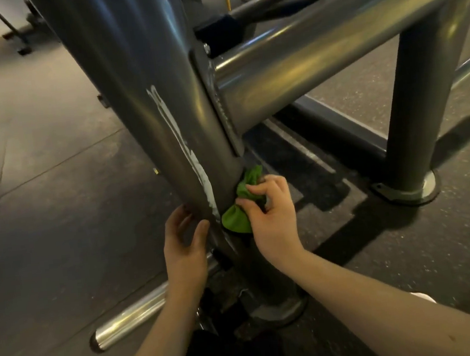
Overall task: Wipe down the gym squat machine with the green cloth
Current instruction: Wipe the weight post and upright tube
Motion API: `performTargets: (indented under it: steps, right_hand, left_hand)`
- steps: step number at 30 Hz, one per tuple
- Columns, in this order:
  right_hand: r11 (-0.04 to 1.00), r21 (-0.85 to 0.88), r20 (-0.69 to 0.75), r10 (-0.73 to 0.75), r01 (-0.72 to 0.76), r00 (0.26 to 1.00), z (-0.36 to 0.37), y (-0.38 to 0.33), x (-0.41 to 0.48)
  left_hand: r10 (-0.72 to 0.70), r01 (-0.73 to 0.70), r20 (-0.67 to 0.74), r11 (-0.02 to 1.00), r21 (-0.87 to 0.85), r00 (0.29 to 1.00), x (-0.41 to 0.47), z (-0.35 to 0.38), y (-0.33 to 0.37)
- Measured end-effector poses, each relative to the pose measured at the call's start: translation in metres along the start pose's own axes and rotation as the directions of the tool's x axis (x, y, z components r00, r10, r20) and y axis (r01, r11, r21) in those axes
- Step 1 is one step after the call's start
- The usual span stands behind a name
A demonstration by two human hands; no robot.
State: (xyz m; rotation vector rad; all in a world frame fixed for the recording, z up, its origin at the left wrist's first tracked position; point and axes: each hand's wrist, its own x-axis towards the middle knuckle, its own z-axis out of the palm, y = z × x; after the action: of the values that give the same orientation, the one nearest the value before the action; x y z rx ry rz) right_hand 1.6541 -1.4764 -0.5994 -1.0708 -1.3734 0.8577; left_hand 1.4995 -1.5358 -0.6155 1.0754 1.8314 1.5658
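The person crouches close to the thick grey metal post of the squat machine (139,86), which leans up and away from them. The right hand (271,214) has its fingers curled around a small bunched green cloth (239,206) and presses it on the right side of the post, low down, just beside the lower end of a long white streak (185,148). The left hand (183,246) holds nothing; its fingers are almost straight and lie against the left side of the post, with the thumb on the front, I think to steady the body. To do this step well, I would open the cloth flatter, because a tight ball touches only a little of the round surface. Then long strokes along the tube, and also around it to the hidden back side. I cannot tell if the white streak is dirt or worn paint, so firm rubbing there is worth one try, not more. The joint where the horizontal grey tube (316,46) meets the post has an edge that probably collects dust, and the round base plate (278,308) on the dark rubber floor (43,196) looks not yet wiped.
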Motion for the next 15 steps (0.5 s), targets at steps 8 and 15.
performTargets:
  steps: [8,15]
  right_hand:
    - [0.983,-0.142,0.174,0.138,-0.114,0.975,-0.018,0.086,-0.054]
    - [0.924,-0.247,0.184,0.34,-0.291,0.922,-0.029,0.09,-0.051]
  left_hand:
    - [-0.072,0.072,-0.008,0.997,0.028,0.997,-0.011,0.006,-0.006]
    - [-0.167,0.167,-0.006,0.985,0.053,0.986,-0.026,0.01,-0.019]
